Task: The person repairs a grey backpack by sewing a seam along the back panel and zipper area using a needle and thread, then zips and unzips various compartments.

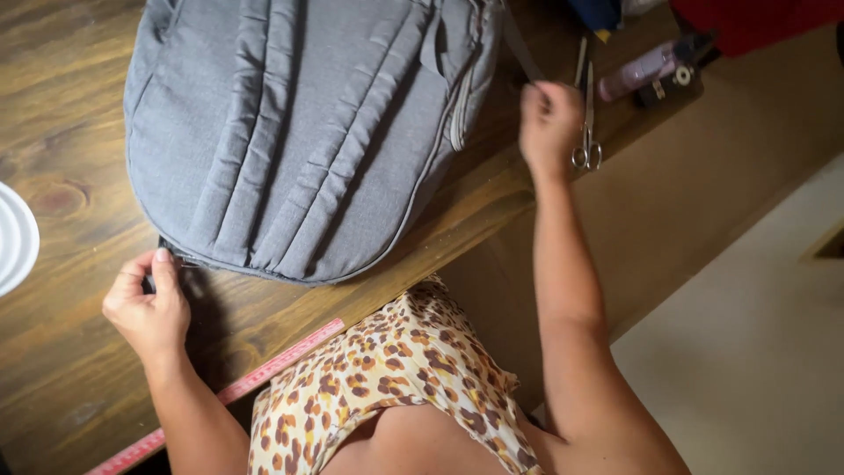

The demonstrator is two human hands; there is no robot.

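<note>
A grey padded backpack (299, 123) lies flat on the wooden table (70, 378), its back panel up. My left hand (149, 303) pinches a dark strap end at the bag's lower left edge. My right hand (549, 123) is closed on a dark strap that runs from the bag's upper right corner. Small silver scissors (587, 132) lie just right of my right hand, touching or nearly touching it.
A pink measuring tape (264, 374) lies along the table's near edge. A white plate rim (13, 237) shows at the far left. A pink bottle (633, 75), a dark small object and red fabric (756, 22) sit at the top right.
</note>
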